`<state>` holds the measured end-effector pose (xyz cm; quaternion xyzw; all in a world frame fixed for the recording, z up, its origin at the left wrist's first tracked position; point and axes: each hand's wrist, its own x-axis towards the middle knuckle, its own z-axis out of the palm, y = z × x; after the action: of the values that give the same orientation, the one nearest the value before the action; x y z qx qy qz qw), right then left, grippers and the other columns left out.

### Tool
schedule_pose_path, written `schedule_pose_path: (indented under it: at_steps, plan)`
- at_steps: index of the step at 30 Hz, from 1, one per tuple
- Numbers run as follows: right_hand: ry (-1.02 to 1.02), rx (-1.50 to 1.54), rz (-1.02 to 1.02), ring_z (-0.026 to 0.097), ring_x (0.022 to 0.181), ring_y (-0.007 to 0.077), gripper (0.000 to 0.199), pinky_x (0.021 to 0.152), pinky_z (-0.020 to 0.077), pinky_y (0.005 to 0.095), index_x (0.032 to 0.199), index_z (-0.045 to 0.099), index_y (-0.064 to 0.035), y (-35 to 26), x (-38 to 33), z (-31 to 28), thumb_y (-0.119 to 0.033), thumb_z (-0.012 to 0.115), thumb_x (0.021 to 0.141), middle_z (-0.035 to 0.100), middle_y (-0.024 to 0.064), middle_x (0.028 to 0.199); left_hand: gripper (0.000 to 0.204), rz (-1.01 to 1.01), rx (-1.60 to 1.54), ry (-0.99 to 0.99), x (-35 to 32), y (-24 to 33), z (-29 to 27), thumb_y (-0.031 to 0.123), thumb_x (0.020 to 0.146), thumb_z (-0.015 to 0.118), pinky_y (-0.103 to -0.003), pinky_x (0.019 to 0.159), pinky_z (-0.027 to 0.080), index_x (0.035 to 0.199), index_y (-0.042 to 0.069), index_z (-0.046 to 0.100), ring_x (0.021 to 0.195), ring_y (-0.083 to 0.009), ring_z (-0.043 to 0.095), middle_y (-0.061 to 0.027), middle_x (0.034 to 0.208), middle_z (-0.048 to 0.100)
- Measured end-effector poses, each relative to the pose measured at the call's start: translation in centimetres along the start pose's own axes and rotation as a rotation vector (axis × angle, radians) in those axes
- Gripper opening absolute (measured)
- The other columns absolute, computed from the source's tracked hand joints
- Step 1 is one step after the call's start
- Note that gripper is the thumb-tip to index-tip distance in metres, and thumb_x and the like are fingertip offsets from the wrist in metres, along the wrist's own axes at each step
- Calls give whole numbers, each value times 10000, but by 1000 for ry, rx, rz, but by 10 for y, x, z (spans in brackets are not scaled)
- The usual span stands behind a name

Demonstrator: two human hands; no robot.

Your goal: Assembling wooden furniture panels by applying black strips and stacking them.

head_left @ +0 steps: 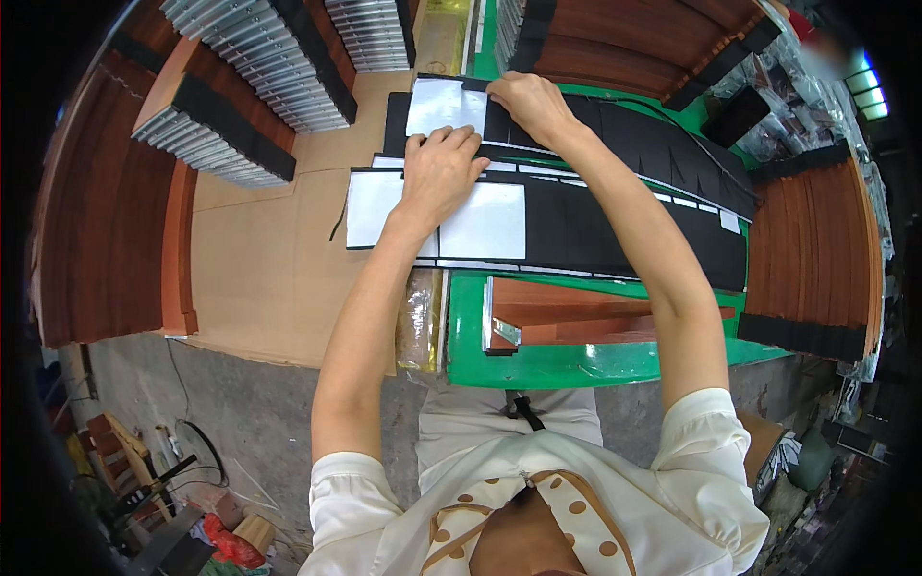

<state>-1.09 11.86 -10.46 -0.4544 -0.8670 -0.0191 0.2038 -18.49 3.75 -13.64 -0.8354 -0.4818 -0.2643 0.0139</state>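
Two long black panels with white edging lie crosswise before me, one behind the other. My left hand [442,175] rests over the gap between them. Its fingers are spread, with the tips on the lower edge of a white sheet [434,104] on the far panel [615,130]. At that sheet's upper right corner, my right hand [534,106] is closed, fingertips pressed together by the black edge; what they pinch is hidden. Two more white sheets, a left one [373,211] and a right one [483,223], cover the left end of the near panel [624,230].
Brown cardboard [279,259] covers the table's left part, with stacked slatted brown panels [221,125] on it. A green surface [595,368] lies under the right part. Brown pieces [567,309] lie near its front edge. Another brown stack [812,250] stands at right.
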Motion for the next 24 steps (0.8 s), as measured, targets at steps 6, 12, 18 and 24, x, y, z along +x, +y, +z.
schedule_pose_path:
  at_steps: [6,12,18,24]
  plan:
    - [10,-267,-124,664,793,295,105,669,555,362,798,656,-5,2,24,26,-44,588,728,653,147,837,276,19,-65,60,3,2,5,220,767,670,-368,853,419,1007,85,647,1013,-208,572,-31,1090,634]
    - [-44,-371,-222,672,755,302,92,639,558,372,763,663,-21,0,32,34,-34,578,729,660,155,796,280,-5,-50,44,0,-1,3,211,774,665,-364,854,414,1017,75,646,1018,-203,569,-29,1096,634]
    - [57,-113,172,660,789,346,110,664,541,410,757,640,11,10,36,18,-32,538,753,661,205,836,274,0,-56,71,1,3,6,211,788,649,-380,867,406,1027,77,648,1034,-201,564,-29,1107,632]
    - [55,856,736,643,646,113,238,582,543,247,958,674,34,-20,15,-49,-145,555,856,661,83,720,280,-24,-5,52,0,0,2,253,815,619,-410,883,402,1044,95,657,1058,-207,564,-25,1159,621]
